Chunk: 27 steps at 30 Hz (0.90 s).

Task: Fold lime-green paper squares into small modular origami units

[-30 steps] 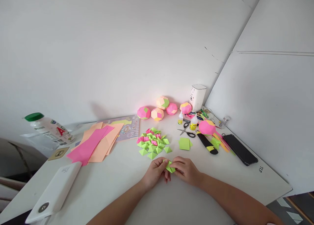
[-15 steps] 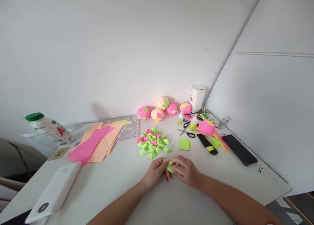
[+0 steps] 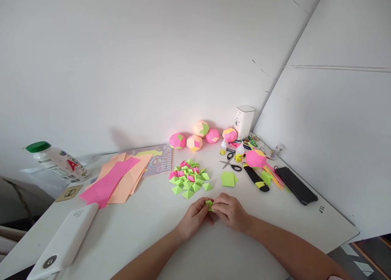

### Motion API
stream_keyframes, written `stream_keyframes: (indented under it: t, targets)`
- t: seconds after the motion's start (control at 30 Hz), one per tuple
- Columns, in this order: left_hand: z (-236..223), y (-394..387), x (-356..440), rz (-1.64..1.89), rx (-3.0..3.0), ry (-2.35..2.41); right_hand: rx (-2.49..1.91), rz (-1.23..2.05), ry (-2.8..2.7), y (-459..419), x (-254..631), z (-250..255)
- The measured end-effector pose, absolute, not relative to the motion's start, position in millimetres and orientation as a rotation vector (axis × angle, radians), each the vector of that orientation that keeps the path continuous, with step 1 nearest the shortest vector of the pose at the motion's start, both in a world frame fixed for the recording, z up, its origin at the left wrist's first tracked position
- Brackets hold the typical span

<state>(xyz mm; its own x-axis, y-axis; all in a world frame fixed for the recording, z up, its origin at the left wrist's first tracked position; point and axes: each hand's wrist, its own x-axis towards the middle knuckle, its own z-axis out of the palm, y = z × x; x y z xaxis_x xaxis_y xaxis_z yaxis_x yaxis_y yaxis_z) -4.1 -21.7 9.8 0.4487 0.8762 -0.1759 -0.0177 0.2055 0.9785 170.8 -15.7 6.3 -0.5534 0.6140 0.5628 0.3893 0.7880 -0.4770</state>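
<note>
Between my hands is a small folded piece of green paper (image 3: 209,204). My left hand (image 3: 194,217) grips it from the left, thumb toward its face, and my right hand (image 3: 230,212) pinches its right side. Both sets of fingers are closed and hide part of the paper. Just beyond them lies a pile of folded green and pink paper pieces (image 3: 187,182). To the right of that pile rests a small stack of flat green paper squares (image 3: 227,179).
Several paper balls (image 3: 194,142) sit against the wall. Scissors (image 3: 229,164), glue bottles (image 3: 239,153), a box cutter (image 3: 256,179) and a black phone-like object (image 3: 295,185) lie right. Paper sheets (image 3: 110,182), a white device (image 3: 65,239) and a green-capped bottle (image 3: 59,162) stand left.
The green paper has shifted in my fingers and shows less of itself now. My right fingers have closed nearer to my left hand. The whole view has shifted slightly.
</note>
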Motion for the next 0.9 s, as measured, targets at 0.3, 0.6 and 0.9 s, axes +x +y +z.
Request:
stream_keyframes:
  t: [0.3,0.6,0.9]
  targets:
    - [11.1,-25.4,-8.5,0.741,1.290,0.746,-1.091,1.141,-1.812,-11.0,170.6,2.3]
    - [5.5,-26.8,-8.2,0.756,1.292,0.725,-1.020,1.504,-1.581,-9.9,169.7,1.1]
    - [3.3,-24.1,-2.2,0.739,1.278,0.834,-1.086,1.454,-1.573,-9.5,171.4,2.6]
